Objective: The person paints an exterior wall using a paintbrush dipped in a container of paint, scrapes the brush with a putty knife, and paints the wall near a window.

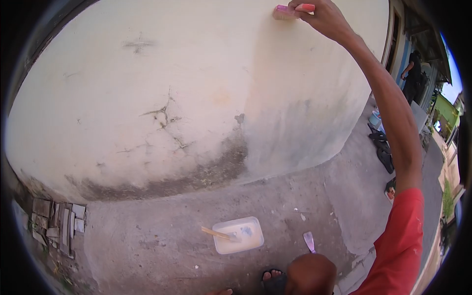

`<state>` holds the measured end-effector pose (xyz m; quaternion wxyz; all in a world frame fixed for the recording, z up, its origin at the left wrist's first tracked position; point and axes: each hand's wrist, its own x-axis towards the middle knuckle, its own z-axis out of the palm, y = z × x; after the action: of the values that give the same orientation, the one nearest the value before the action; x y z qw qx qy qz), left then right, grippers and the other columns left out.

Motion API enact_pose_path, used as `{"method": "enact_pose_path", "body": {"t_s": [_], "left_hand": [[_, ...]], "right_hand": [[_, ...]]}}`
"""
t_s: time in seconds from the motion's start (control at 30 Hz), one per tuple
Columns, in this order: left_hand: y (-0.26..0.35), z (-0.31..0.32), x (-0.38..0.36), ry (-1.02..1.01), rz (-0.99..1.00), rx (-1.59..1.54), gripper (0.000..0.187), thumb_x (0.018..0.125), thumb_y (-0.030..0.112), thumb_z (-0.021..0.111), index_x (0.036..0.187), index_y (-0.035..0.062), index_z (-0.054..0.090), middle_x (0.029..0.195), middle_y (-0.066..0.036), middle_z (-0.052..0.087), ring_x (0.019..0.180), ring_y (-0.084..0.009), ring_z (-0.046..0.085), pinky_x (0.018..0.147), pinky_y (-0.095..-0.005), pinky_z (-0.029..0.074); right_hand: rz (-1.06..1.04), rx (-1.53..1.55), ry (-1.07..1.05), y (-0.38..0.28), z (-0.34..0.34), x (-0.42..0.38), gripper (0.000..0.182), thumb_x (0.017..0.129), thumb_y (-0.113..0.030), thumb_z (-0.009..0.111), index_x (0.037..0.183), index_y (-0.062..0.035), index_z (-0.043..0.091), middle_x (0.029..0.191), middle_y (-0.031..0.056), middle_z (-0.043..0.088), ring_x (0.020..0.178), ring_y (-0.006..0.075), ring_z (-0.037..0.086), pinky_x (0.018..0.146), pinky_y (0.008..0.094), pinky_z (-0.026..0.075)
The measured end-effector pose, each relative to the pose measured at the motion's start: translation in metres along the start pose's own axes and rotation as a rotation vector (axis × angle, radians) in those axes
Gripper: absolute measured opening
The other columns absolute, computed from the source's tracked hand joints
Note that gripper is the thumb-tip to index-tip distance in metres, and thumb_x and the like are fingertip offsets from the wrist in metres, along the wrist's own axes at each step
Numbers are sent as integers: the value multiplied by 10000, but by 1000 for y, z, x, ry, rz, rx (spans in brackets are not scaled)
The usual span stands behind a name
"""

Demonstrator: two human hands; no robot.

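Observation:
My right hand (322, 19) is raised to the top of the wall and closed around a paintbrush (284, 14) with a red-pink handle. Its bristles are against the cream wall (196, 64). Only a sliver of my left hand (221, 292) shows at the bottom edge, and its fingers are mostly hidden. On the ground below stands a white rectangular tub (253, 240) of pale paint, with a wooden stick (216, 233) leaning in it. A putty knife (309, 241) lies to the right of the tub, near my knee.
Cracks (164, 115) and a dark, stained lower band (206, 169) mark the left part of the wall. Broken tiles and boards (61, 223) lie at the left. Black footwear (383, 150) lies by the wall at the right, and a person (413, 73) stands farther back.

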<state>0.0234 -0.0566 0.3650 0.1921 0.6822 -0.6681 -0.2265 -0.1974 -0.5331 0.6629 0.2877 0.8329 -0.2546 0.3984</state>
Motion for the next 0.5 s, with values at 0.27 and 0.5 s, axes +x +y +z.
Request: {"method": "enact_pose_path", "body": {"t_s": [0.27,0.5], "left_hand": [[0,3,1,11,36,6,391,912,257,661,1274,115,621,1180,-113,658,1010,-351,643,838,-453,530],[0,1,-5,53,54,23,377,911,253,653,1263,121,622,1205,-108,649,1037,-351,631,853,-460,525]], "right_hand": [[-250,-306,-109,-25,78,-128,246,816,-33,725,1020,-161,674,1116,-39,649,992,194,615,672,335,568],[99,197,-379,-21,67,-191,114,877,-75,689,983,-99,725,1002,40,703,932,247,666,790,391,533]]}}
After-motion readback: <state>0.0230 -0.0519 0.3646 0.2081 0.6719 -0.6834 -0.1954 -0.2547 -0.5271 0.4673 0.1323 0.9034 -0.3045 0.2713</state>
